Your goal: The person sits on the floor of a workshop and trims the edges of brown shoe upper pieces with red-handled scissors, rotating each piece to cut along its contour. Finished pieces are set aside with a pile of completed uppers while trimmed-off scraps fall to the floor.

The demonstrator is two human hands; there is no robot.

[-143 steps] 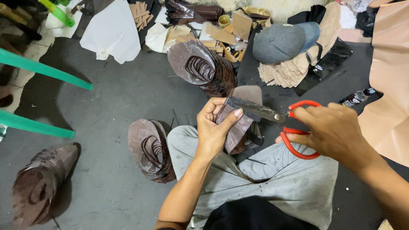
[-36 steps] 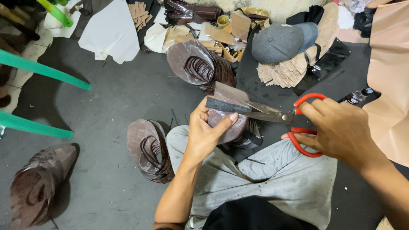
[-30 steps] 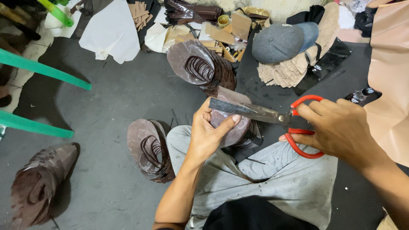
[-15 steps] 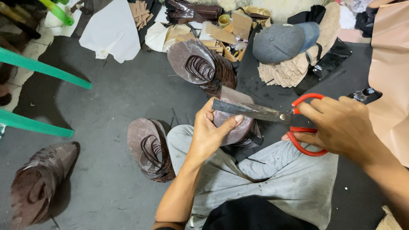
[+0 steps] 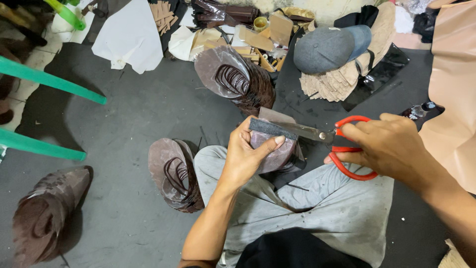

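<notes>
1. Over the person's lap, seen from the head camera, the left hand [image 5: 246, 158] is clamped on a brown leather piece [image 5: 275, 151]. The thumb presses on its front and the fingers curl behind, likely so the piece stays stiff and does not flop while it is cut.
2. On top of the piece sits a dark strip [image 5: 270, 128], pinched there by the same hand. Its long side runs from left to right and dips a little toward the right.
3. On the right, the right hand [image 5: 391, 146] is closed around the red loops of the scissors [image 5: 329, 140]. The blades point left, toward the left hand, and meet the top edge of the piece. I cannot tell how far apart the blades are.
4. The scissors lie almost flat, with their long side running along the strip.
5. Beside the left knee, a stack of brown cut pieces [image 5: 174, 173] stands on the grey floor [image 5: 129, 129], close enough to reach.
6. Farther away lie a second brown stack [image 5: 235, 77], a grey cap [image 5: 329, 48] on tan pieces, and white paper [image 5: 130, 35].
</notes>
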